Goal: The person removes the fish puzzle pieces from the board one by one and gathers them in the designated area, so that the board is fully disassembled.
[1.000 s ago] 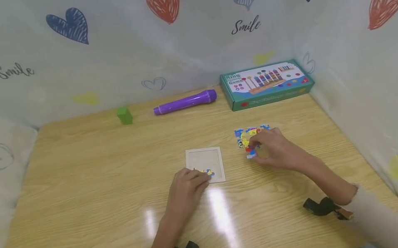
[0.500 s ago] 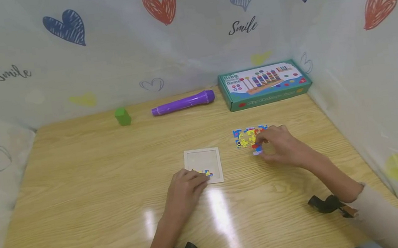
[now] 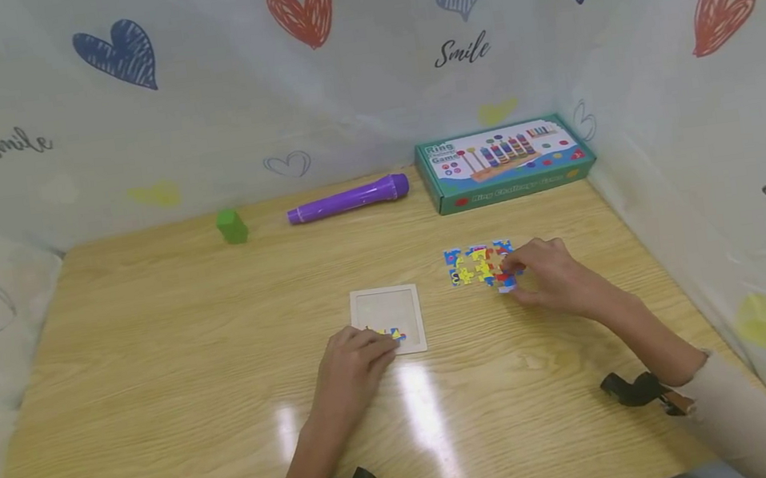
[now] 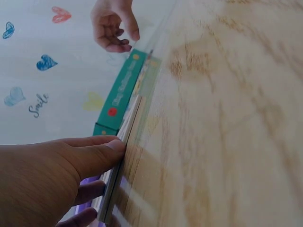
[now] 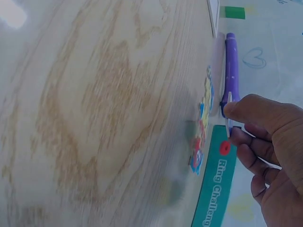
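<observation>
My right hand (image 3: 557, 277) pinches a small puzzle piece (image 5: 229, 126) between thumb and fingers; edge-on in the right wrist view, it looks thin and pale. Just left of that hand in the head view, several blue, yellow and red puzzle pieces (image 3: 465, 276) lie on the table, partly covered by the fingers. My left hand (image 3: 349, 370) rests on the lower left corner of a square wooden puzzle tray (image 3: 418, 317), fingers laid along it and thumb at its edge. Colourful puzzle pieces (image 3: 396, 334) in the tray show beside the fingertips; others may be hidden.
A purple microphone-shaped toy (image 3: 349, 199) lies along the back of the wooden table (image 3: 174, 363). Left of it stands a green block (image 3: 232, 226). A green Ring Challenge Game box (image 3: 507, 162) sits at the back right. A printed curtain (image 3: 207, 117) encloses the sides.
My right hand has shifted slightly right with the pinched puzzle piece, uncovering more pieces on the table. The left hand stays on the tray. The head view has panned a little.
</observation>
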Motion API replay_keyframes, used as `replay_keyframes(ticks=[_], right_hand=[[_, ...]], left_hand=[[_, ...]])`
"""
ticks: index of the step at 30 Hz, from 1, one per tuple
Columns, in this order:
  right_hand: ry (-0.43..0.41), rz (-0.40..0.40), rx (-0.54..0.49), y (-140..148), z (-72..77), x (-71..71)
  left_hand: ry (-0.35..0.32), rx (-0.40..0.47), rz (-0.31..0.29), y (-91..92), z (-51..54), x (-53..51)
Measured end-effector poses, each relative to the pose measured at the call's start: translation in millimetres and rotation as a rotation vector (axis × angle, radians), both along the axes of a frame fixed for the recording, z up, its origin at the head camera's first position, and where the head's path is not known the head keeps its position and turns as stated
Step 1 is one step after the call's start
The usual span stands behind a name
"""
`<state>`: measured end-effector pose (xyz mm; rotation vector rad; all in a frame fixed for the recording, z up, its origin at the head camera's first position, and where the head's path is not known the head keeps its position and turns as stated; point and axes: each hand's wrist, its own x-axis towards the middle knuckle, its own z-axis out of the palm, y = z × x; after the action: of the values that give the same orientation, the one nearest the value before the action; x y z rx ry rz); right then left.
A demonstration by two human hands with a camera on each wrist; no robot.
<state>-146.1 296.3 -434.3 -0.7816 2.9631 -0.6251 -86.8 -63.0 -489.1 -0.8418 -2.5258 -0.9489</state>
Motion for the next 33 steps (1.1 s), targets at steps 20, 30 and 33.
replay_keyframes(ticks=[20,30,33], right_hand=[[-0.031,-0.036,0.065,18,-10.7,-3.7],[-0.056,-0.031,0.054,20,-19.1,-1.5],[-0.051,-0.026,0.064,20,-18.2,-1.5]], left_hand=[[0.009,-0.012,0.004,1.1,0.0,-1.9],[0.012,-0.006,0.009,1.0,-2.1,-1.0],[0.011,0.004,0.008,0.9,-1.8,-1.2]])
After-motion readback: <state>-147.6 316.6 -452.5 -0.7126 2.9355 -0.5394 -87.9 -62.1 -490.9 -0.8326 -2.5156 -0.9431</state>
